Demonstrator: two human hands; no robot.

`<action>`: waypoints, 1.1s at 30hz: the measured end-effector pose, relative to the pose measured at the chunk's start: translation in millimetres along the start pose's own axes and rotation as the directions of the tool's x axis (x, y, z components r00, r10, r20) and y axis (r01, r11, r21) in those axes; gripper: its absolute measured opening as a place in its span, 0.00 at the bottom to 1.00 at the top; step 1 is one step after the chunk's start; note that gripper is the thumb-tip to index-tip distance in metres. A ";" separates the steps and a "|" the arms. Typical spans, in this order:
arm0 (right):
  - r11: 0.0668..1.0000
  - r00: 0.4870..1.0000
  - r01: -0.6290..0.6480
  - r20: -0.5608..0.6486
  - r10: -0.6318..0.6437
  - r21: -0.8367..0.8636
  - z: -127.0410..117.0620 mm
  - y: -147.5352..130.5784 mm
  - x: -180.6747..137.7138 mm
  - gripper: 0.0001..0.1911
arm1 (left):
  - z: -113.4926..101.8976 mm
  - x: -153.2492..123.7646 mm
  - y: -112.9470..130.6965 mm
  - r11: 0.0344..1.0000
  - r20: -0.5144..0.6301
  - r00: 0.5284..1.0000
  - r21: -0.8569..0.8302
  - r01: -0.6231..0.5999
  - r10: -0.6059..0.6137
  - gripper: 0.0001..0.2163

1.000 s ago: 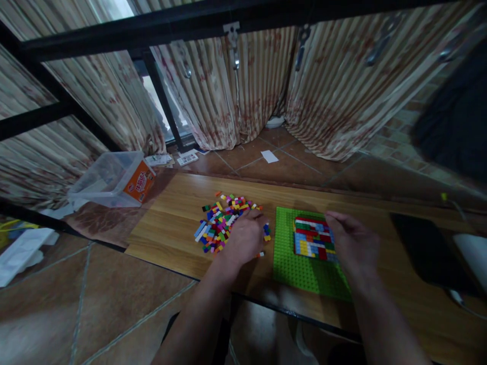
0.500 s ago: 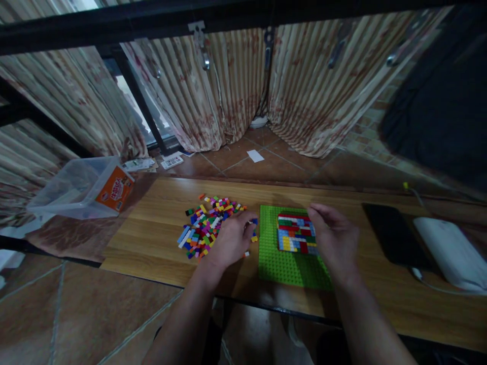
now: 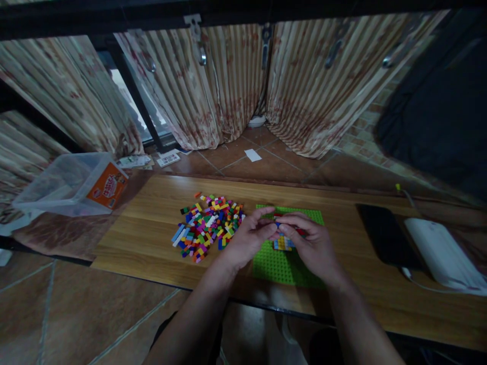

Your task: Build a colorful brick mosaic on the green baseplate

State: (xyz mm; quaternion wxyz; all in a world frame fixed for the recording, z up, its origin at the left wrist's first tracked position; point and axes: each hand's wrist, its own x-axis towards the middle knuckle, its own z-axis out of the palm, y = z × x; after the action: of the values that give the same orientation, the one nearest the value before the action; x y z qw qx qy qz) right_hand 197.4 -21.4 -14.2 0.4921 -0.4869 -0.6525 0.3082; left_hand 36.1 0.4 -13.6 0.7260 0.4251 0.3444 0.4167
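Observation:
Over the green baseplate, my two hands meet fingertip to fingertip. Between them is a small blue brick, mostly covered by the fingers. My left hand pinches it from the left, with the index finger raised above. My right hand closes on it from the right with thumb and fingers. Beneath the hands lies a flat block of multicoloured bricks on the baseplate, largely hidden by the right hand. A loose pile of coloured bricks spreads on the wooden table left of my left hand.
On the table's right lie a black phone and a white power bank with a cable. A clear plastic box with an orange label stands beyond the table's left end. Curtains hang behind, and a white paper lies on the tiles.
My left hand has moved right from the pile's edge to above the baseplate. My right hand has shifted left to meet it, and a blue brick now shows between the fingertips.

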 end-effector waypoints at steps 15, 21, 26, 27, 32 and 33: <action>0.917 0.990 -0.094 -0.138 0.043 -0.388 -24.9 29.3 5.5 0.12 | -9.2 9.1 -14.3 0.880 -0.155 0.976 0.470 -0.065 0.155 0.15; 0.881 0.995 -0.056 -0.100 0.010 -0.469 -21.2 35.9 5.1 0.12 | -10.4 8.2 -13.1 0.837 -0.127 0.975 0.540 -0.086 0.182 0.13; 0.867 0.992 -0.040 -0.121 -0.023 -0.496 -20.2 40.2 5.2 0.13 | -10.5 7.2 -13.5 0.827 -0.108 0.976 0.554 -0.098 0.188 0.13; 0.865 0.992 -0.038 -0.125 -0.028 -0.500 -20.0 40.4 5.3 0.13 | -10.2 6.7 -13.1 0.824 -0.103 0.977 0.558 -0.100 0.188 0.13; 0.854 0.994 -0.010 -0.098 -0.048 -0.520 -20.2 40.3 5.3 0.13 | -9.4 4.9 -10.7 0.799 -0.092 0.981 0.596 -0.085 0.173 0.12; 0.849 0.995 -0.003 -0.090 -0.053 -0.528 -20.2 40.2 5.3 0.13 | -9.7 5.0 -10.9 0.794 -0.090 0.980 0.601 -0.087 0.176 0.12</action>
State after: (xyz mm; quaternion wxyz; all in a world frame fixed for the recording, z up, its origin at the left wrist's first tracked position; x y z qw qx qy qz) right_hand 229.5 -4.4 -41.3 0.3757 -0.6097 -0.6926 0.0859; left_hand 33.4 4.9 -28.0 0.4991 0.6232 0.4777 0.3664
